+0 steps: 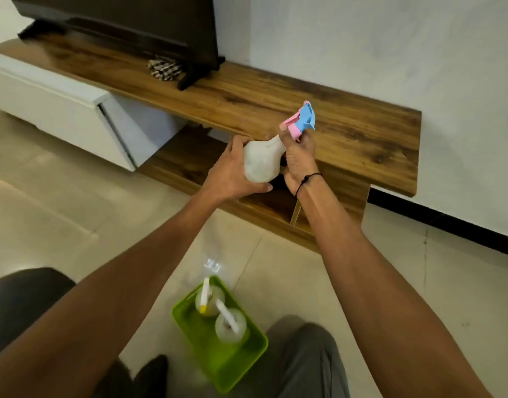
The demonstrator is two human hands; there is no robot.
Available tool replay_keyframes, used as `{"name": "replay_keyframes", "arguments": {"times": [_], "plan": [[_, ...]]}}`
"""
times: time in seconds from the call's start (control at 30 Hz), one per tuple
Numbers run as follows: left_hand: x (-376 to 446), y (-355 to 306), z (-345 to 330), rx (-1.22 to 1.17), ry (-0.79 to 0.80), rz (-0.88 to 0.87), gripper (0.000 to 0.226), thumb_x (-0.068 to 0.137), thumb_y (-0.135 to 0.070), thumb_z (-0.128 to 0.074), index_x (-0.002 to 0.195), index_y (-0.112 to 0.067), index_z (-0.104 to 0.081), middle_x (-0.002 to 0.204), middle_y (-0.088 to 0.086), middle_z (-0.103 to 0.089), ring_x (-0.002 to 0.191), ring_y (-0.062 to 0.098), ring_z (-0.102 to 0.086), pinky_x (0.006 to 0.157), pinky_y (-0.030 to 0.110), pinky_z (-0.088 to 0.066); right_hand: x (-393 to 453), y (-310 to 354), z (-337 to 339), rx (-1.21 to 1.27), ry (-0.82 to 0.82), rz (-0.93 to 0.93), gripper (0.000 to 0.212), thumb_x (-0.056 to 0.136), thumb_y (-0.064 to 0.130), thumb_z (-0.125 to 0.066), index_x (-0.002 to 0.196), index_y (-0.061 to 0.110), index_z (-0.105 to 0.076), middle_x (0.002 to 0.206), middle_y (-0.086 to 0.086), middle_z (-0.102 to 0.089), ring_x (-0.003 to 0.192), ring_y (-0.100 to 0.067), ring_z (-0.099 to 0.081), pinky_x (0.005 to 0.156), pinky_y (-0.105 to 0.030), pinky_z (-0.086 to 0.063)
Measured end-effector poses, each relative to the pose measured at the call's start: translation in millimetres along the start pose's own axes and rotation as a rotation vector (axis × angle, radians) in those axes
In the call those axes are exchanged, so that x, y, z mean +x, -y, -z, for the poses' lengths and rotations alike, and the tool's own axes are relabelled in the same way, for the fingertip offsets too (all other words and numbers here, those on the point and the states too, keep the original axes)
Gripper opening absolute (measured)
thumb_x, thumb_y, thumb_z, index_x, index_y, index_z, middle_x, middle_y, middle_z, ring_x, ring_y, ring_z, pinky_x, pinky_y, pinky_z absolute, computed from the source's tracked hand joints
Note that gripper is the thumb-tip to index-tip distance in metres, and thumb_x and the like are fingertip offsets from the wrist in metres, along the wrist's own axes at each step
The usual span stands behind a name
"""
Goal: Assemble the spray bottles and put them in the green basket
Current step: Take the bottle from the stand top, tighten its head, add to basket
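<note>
A white translucent spray bottle (261, 160) is held tilted in the air in front of the wooden shelf. My left hand (232, 173) wraps around its round body from the left. My right hand (300, 156) grips the neck, just under the blue and pink spray head (301, 119), which sits on the bottle's neck. Down on the floor between my knees lies the green basket (226, 360). Two white spray bottles stand in it, one with a yellow-tipped head (208, 300) and one with a white head (229, 323).
A long wooden shelf (347, 133) runs along the white wall, with a lower wooden board under it. A dark TV (132, 21) stands on the shelf at the left, a checked cloth (163, 68) beside its foot. A white cabinet (60, 107) sits at the left.
</note>
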State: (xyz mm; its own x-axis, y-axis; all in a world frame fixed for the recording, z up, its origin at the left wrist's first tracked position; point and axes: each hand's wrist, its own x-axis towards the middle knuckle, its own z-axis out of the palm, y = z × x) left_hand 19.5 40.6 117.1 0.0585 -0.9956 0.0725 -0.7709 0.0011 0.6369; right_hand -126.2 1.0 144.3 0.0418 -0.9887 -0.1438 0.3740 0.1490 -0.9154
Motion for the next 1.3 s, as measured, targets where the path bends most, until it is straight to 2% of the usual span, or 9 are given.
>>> {"name": "replay_keyframes", "arguments": {"times": [0.23, 0.4, 0.6, 0.73, 0.87, 1.1, 1.17, 1.23, 1.3], "plan": [[-129, 43, -24, -0.100, -0.004, 0.002, 0.115, 0.055, -0.056, -0.097, 0.151, -0.024, -0.042, 0.147, 0.002, -0.053, 0.134, 0.023, -0.051, 0.100, 0.041, -0.052, -123, -50, 6, -0.326, 0.020, 0.068, 0.036, 0.102, 0.016, -0.067, 0.133, 0.003, -0.054, 0.115, -0.015, -0.070, 0.100, -0.023, -0.075, 0.099, -0.049, -0.061], [-196, 72, -45, -0.117, 0.024, 0.114, 0.110, 0.055, -0.054, -0.099, 0.148, -0.027, -0.048, 0.143, 0.006, -0.053, 0.136, 0.029, -0.044, 0.109, 0.041, -0.043, -181, -91, 12, -0.559, 0.077, 0.099, 0.011, 0.100, 0.021, -0.070, 0.106, 0.026, -0.062, 0.106, -0.007, -0.073, 0.108, -0.029, -0.074, 0.100, -0.053, -0.059], [-245, 101, -69, -0.194, 0.047, 0.181, 0.110, 0.051, -0.051, -0.101, 0.145, -0.029, -0.048, 0.134, 0.005, -0.056, 0.130, 0.030, -0.050, 0.101, 0.047, -0.052, -215, -132, 20, -0.703, 0.125, 0.110, 0.030, 0.098, 0.019, -0.074, 0.120, 0.002, -0.063, 0.111, -0.018, -0.072, 0.103, -0.029, -0.072, 0.096, -0.051, -0.059], [-271, 119, -81, -0.216, 0.037, 0.196, 0.111, 0.049, -0.048, -0.103, 0.145, -0.026, -0.050, 0.131, 0.006, -0.059, 0.125, 0.030, -0.054, 0.101, 0.045, -0.053, -235, -156, 22, -0.719, 0.124, 0.101, 0.022, 0.096, 0.019, -0.075, 0.113, 0.009, -0.064, 0.108, -0.018, -0.073, 0.099, -0.034, -0.069, 0.095, -0.055, -0.056], [-296, 135, -88, -0.221, 0.058, 0.214, 0.111, 0.050, -0.048, -0.103, 0.144, -0.023, -0.050, 0.131, 0.006, -0.059, 0.123, 0.029, -0.057, 0.097, 0.043, -0.055, -254, -178, 21, -0.745, 0.176, 0.097, 0.021, 0.095, 0.018, -0.076, 0.107, 0.003, -0.067, 0.095, -0.008, -0.069, 0.086, -0.026, -0.062, 0.091, -0.056, -0.053], [-327, 163, -101, -0.254, 0.131, 0.287, 0.111, 0.052, -0.041, -0.102, 0.147, -0.025, -0.048, 0.142, 0.000, -0.058, 0.129, 0.022, -0.057, 0.099, 0.037, -0.054, -274, -218, 24, -0.828, 0.245, 0.028, 0.017, 0.092, 0.022, -0.076, 0.098, 0.009, -0.067, 0.097, -0.011, -0.073, 0.093, -0.034, -0.066, 0.085, -0.052, -0.054], [-333, 167, -108, -0.277, 0.170, 0.334, 0.109, 0.052, -0.036, -0.103, 0.146, -0.027, -0.049, 0.141, -0.003, -0.060, 0.120, 0.017, -0.060, 0.090, 0.025, -0.054, -279, -230, 27, -0.862, 0.268, 0.006, 0.015, 0.092, 0.020, -0.077, 0.097, 0.011, -0.067, 0.098, -0.009, -0.074, 0.094, -0.032, -0.067, 0.085, -0.048, -0.054], [-339, 171, -116, -0.322, 0.208, 0.361, 0.108, 0.053, -0.027, -0.103, 0.147, -0.026, -0.050, 0.130, -0.013, -0.064, 0.109, 0.010, -0.059, 0.074, 0.000, -0.043, -284, -240, 33, -0.884, 0.270, -0.028, 0.014, 0.091, 0.018, -0.078, 0.096, 0.014, -0.066, 0.099, -0.008, -0.075, 0.095, -0.029, -0.068, 0.087, -0.044, -0.054], [-344, 176, -124, -0.354, 0.231, 0.373, 0.109, 0.055, -0.018, -0.102, 0.150, -0.025, -0.050, 0.115, -0.027, -0.062, 0.105, 0.009, -0.060, 0.066, -0.007, -0.039, -287, -249, 39, -0.893, 0.269, -0.066, 0.013, 0.091, 0.016, -0.079, 0.096, 0.015, -0.066, 0.101, -0.009, -0.076, 0.096, -0.028, -0.069, 0.089, -0.044, -0.055]]}}
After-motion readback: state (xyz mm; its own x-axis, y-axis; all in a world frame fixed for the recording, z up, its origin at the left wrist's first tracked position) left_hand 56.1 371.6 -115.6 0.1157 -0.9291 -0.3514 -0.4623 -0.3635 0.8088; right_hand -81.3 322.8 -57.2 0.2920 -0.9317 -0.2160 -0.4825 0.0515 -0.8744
